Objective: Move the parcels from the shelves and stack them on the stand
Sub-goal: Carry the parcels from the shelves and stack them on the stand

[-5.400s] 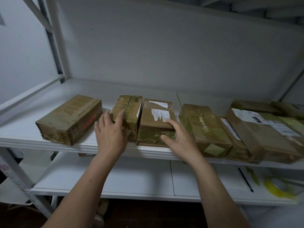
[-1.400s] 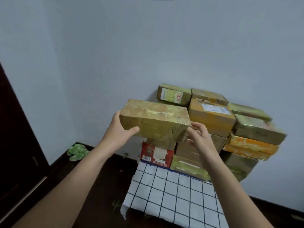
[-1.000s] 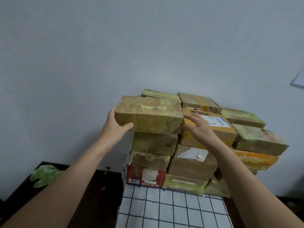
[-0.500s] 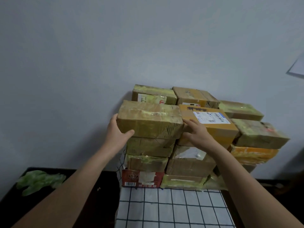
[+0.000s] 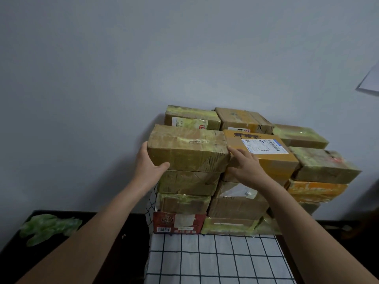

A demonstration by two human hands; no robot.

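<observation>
A brown taped parcel [image 5: 188,152] lies on top of the front left column of the parcel stack, level with the yellow labelled parcel [image 5: 266,158] beside it. My left hand [image 5: 147,167] grips its left end, with the thumb along the lower front edge. The straight fingers of my right hand [image 5: 246,169] press against its right end, in front of the labelled parcel. The stack stands on the stand with a checked cloth [image 5: 215,259], against the wall.
The stack is several parcels high and three columns wide, with a red box [image 5: 178,222] at the bottom left. Crumpled green plastic [image 5: 49,226] lies on the dark floor to the left. A sheet of paper [image 5: 371,83] hangs on the wall at right.
I took the parcel from the shelf and carried it to the stand. Over the last second it came down onto the left front column, and my right hand's fingers straightened at its right end.
</observation>
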